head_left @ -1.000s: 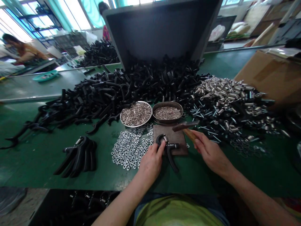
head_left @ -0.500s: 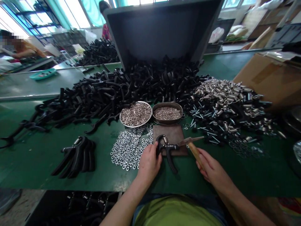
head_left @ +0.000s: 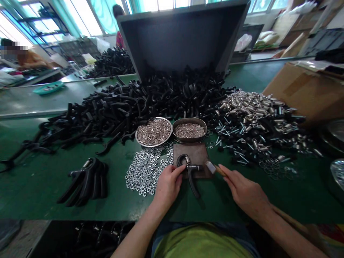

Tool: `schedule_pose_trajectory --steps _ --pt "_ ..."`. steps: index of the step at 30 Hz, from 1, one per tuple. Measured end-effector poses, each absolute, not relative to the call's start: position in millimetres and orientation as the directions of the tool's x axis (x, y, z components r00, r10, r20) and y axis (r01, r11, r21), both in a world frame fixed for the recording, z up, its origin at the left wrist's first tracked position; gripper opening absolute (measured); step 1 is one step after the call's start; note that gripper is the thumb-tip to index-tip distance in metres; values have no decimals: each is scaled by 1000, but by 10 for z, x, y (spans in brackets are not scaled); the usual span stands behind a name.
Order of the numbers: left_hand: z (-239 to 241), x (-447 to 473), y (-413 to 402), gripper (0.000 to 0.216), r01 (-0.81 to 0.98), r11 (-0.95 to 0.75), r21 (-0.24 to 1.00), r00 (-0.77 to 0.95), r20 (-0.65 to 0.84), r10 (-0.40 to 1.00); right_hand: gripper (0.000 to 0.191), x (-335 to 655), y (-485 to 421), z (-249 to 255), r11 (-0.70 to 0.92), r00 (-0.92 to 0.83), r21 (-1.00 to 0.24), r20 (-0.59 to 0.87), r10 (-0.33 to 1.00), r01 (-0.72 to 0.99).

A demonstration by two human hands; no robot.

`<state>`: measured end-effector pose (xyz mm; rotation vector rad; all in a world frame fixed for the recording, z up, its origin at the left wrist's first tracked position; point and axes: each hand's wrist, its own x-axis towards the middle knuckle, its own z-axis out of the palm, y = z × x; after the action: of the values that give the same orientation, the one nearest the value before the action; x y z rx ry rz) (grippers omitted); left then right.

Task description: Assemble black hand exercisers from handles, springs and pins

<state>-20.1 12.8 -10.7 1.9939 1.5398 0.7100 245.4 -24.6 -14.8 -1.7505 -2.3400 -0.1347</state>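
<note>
Black spring grip (head_left: 191,179), silver coil fitted, lies on the brown plate (head_left: 197,151); one handle extends past its near edge, towards the counter's (head_left: 115,204) near edge. Wooden-handled hammer (head_left: 211,167): metal head is at plate's right edge.

The hammer (head_left: 211,167) has a smooth metal head and wooden handle (head_left: 220,170); the grip (head_left: 191,180) is satin-looking plastic, its spring (head_left: 187,159) shiny metal; dull metal plate (head_left: 199,152), glossy metal nuts (head_left: 144,172), metal bowl (head_left: 153,146) and tin (head_left: 189,140), matt plastic bin (head_left: 182,39), matt cardboard box (head_left: 309,91), smooth, faintly glossy table (head_left: 120,202)
</note>
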Motion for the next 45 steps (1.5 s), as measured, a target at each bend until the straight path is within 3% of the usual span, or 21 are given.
schedule_pose_trajectory --steps 2,4,6,8,10,12,14,19,24,26,28,31,33,37,41,45 --pt "-44 -171 152 35 491 -55 870 162 -29 986 38 2676 -302 -228 220 -236 86 310 921 972" --pt "5 -92 149 35 156 232 960 132 -253 958 32 2813 -295 -241 194 -232 141 333 914 971" --pt "43 26 111 40 -164 474 865 148 -453 879 28 2823 -183 -169 230 -241 74 346 907 970" --pt "75 150 41 45 -362 592 720 165 -575 801 27 2709 56 -22 295 -255 -58 363 896 954" --pt "106 243 -45 50 -456 622 636 177 -620 764 26 2508 410 158 352 -280 -165 346 896 921" --pt "139 285 -127 53 -478 612 630 204 -598 775 26 2267 832 317 354 -295 -196 277 915 914" --pt "175 270 -191 54 -446 595 668 243 -550 799 28 2030 1250 414 294 -282 -159 92 955 942" --pt "293 83 -196 57 -167 546 821 252 -500 828 12 1634 1919 350 275 -295 -167 -108 949 947" --pt "424 -86 265 38 172 184 968 203 -217 955 9 1636 2032 183 241 -281 -238 -149 948 941" --pt "453 -83 614 29 370 -8 929 177 -62 982 9 1706 2023 151 213 -253 -284 -114 961 935" --pt "455 -21 1016 23 596 -187 781 200 82 976 10 1781 2003 144 186 -218 -345 -58 974 920" --pt "406 155 1582 23 860 -325 394 350 7 937 13 1879 1926 181 173 -178 -466 33 983 868" --pt "344 288 1856 20 888 -341 307 382 -83 920 16 1940 1820 215 173 -163 -552 69 984 815" --pt "204 470 2098 20 910 -312 275 362 -153 920 18 2052 1478 203 159 -173 -706 53 984 690" --pt "108 490 2131 20 915 -284 286 334 -147 931 11 2097 1126 60 128 -230 -886 24 973 446" --pt "87 421 2135 15 899 -259 353 311 -98 945 7 2056 980 -60 209 -317 -854 55 947 476"
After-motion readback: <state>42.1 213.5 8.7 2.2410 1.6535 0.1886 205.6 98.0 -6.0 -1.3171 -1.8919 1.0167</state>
